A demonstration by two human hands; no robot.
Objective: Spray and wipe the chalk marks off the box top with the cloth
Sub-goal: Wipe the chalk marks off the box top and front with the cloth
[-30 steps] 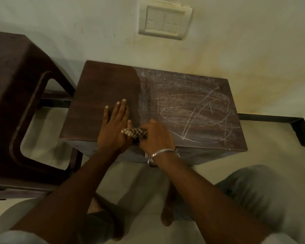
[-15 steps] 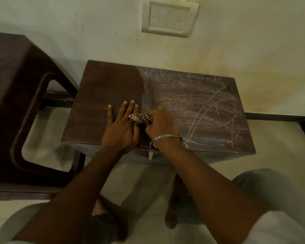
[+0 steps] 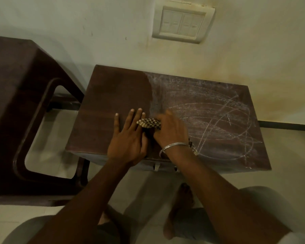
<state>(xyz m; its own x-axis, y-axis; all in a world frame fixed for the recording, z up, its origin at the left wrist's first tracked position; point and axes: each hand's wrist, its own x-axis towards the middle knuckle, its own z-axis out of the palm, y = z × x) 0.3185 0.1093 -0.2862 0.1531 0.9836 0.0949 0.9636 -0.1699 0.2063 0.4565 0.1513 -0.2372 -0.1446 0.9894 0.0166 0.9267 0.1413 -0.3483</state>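
A dark brown box [image 3: 102, 106] stands against the wall, its top facing me. The left part of the top is wiped bare; white chalk marks [image 3: 218, 124] loop over the right part. My right hand [image 3: 171, 129], with a silver bangle at the wrist, presses a checked cloth [image 3: 149, 123] onto the top at the edge of the chalked area. A corner of the cloth shows past the wrist. My left hand [image 3: 128, 138] lies flat on the wiped part, fingers spread, touching the cloth's left end. No spray bottle is in view.
A dark brown plastic stool [image 3: 16, 103] stands close to the left of the box. A wall switch plate [image 3: 182, 22] sits above. My bare feet [image 3: 181, 208] and knees are on the pale tiled floor below the box's front edge.
Both hands have slid away from the box's front edge toward the wall, the right one carrying the cloth along the boundary of the chalked area.
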